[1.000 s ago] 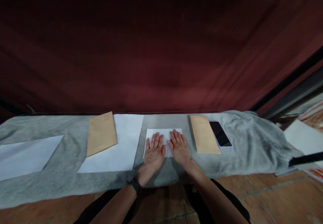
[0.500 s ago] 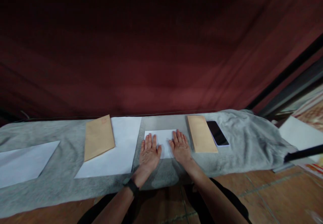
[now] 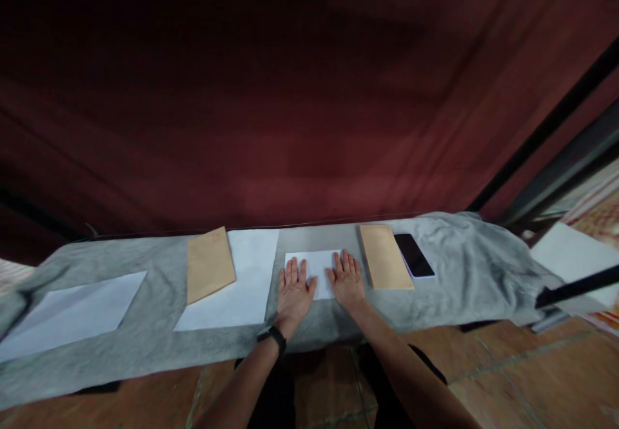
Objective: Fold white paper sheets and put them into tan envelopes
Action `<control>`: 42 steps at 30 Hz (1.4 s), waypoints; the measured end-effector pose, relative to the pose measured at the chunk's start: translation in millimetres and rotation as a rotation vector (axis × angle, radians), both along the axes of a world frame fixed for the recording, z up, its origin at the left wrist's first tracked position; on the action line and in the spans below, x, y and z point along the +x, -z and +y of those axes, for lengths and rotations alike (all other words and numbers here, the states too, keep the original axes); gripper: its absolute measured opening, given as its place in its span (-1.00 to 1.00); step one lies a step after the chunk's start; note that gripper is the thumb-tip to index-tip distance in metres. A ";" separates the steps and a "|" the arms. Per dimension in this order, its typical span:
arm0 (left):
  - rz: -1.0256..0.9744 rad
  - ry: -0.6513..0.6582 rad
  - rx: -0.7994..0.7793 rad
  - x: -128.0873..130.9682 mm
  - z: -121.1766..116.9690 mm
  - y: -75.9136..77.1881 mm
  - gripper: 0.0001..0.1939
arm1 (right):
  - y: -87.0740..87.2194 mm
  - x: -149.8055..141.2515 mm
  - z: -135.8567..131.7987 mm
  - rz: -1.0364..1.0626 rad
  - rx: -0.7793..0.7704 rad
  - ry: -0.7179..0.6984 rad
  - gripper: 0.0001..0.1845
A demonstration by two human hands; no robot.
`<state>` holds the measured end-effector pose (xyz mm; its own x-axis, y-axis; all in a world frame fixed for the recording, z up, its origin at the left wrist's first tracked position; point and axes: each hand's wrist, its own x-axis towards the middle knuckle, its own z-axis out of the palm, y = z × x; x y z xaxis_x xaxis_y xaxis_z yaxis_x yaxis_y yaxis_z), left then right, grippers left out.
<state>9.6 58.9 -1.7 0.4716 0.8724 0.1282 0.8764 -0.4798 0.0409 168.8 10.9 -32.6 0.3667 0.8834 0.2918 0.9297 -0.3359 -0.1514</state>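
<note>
A small folded white paper (image 3: pixel 316 262) lies on the grey cloth (image 3: pixel 449 287) in front of me. My left hand (image 3: pixel 293 290) lies flat on its left part, fingers stretched out, with a black band on the wrist. Flat on the paper's right part rests my right hand (image 3: pixel 346 280), fingers also stretched out. Neither hand holds anything.
A tan envelope (image 3: pixel 384 256) and a dark phone (image 3: pixel 412 255) lie just right of my hands. To the left are a large white sheet (image 3: pixel 242 284) with another tan envelope (image 3: pixel 209 263) on it, and a further white sheet (image 3: pixel 72 313). A dark red curtain (image 3: pixel 290 106) hangs behind.
Both hands slid towards me and slightly apart over the folded paper, staying flat. The view tilted and shifted so more of the cloth's left end shows.
</note>
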 end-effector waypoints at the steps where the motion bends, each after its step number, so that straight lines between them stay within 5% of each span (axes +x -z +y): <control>1: -0.006 0.005 0.004 -0.7 0.4 1.0 -0.35 | -0.3 -0.5 0.5 -0.001 -0.002 0.008 -0.35; 19: -0.226 0.091 0.014 -14.9 1.1 8.5 -0.49 | -1.7 0.8 -1.1 -0.020 -0.036 -0.002 -0.36; 42: -0.188 0.071 -0.002 -12.9 -0.6 4.6 -0.48 | -1.7 1.4 -1.4 0.012 -0.037 -0.018 -0.35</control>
<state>-3.2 58.3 -6.3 0.5001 0.8380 0.2182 0.8171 -0.5401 0.2015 170.2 9.4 -30.9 0.3543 0.8999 0.2541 0.9336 -0.3252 -0.1501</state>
